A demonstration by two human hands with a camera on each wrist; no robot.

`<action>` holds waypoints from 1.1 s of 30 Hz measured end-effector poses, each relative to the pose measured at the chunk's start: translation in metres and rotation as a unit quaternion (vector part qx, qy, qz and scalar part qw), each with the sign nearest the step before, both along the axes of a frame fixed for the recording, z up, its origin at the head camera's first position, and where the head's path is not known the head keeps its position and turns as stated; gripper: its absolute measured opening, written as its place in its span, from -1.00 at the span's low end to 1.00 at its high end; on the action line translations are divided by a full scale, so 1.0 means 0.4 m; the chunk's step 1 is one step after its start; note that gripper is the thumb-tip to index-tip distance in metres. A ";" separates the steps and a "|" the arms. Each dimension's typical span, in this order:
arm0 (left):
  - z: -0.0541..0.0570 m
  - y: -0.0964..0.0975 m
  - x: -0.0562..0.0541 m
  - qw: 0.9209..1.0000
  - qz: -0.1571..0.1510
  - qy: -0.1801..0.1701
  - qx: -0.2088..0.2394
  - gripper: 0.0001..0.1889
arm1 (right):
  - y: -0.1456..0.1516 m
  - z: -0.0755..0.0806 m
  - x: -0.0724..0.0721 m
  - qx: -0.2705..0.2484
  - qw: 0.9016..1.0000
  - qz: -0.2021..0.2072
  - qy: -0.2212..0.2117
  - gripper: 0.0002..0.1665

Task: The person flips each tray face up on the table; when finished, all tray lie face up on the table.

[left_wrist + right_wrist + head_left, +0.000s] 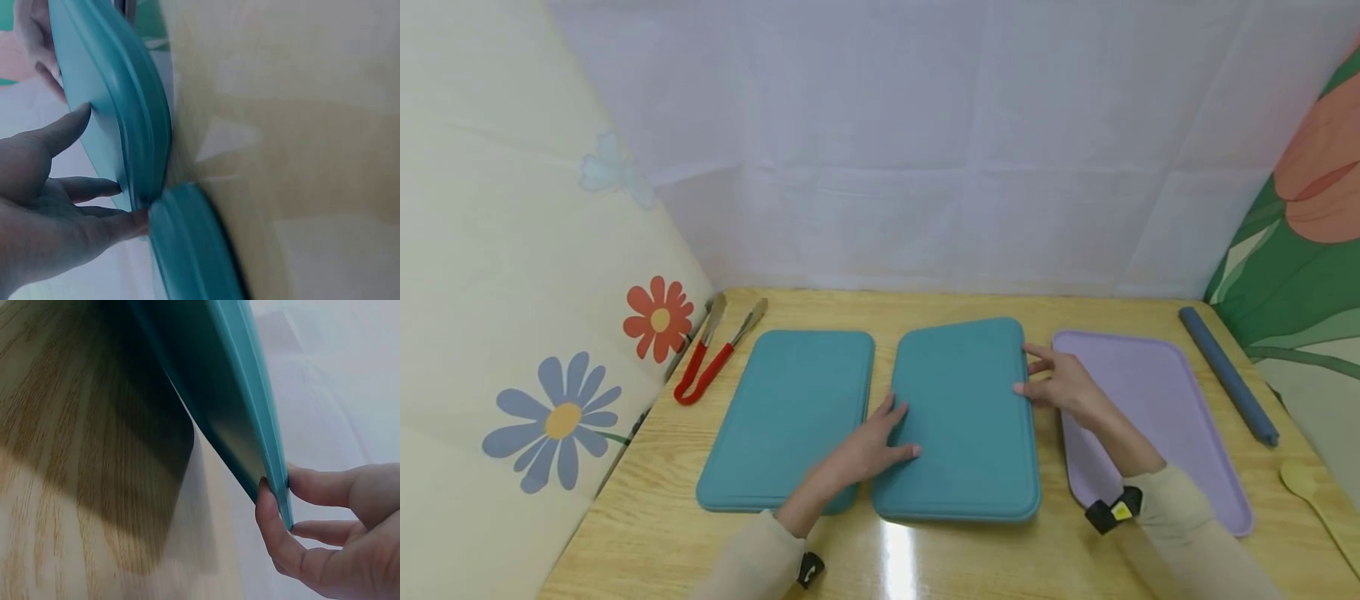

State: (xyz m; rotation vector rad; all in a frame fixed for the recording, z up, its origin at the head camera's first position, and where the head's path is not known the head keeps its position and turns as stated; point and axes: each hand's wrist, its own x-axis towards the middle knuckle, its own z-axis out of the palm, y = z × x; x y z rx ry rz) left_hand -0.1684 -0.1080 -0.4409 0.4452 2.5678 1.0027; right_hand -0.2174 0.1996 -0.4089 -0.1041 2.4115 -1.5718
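Observation:
A teal tray (958,433) lies face down in the middle of the table, its right side tilted up; in the right wrist view its hollow underside (206,394) shows above the wood. My right hand (1063,383) pinches its right rim near the far corner, thumb on one side and fingers on the other. Against its left edge rests my left hand (868,446), thumb and fingertips touching the top face and rim. In the left wrist view, one left finger (131,225) lies between this tray and a second teal tray (790,408), which is flat on the left.
A lilac tray (1142,383) lies on the right, partly under my right forearm. Beyond it are a grey-blue rolled item (1228,375) and a pale yellow spoon (1303,483). Red-handled tongs (707,367) lie at the far left. Cloth walls (940,167) border the wooden table (625,550).

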 end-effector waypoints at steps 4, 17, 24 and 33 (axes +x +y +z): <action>0.004 0.004 0.042 1.000 0.000 -0.001 0.001 -0.20 | -0.001 0.005 0.002 0.001 1.000 -0.002 -0.005 -0.09; 0.003 0.035 0.143 0.999 -0.020 0.035 -0.028 0.00 | -0.007 0.029 0.005 0.002 1.000 -0.009 0.006 -0.09; 0.010 0.048 0.166 0.998 -0.017 0.051 -0.041 -0.04 | -0.010 0.047 0.010 0.013 1.000 -0.007 0.022 -0.09; 0.020 0.061 0.182 0.992 -0.035 0.103 -0.062 -0.11 | -0.012 0.061 0.015 0.022 0.999 -0.013 0.037 -0.09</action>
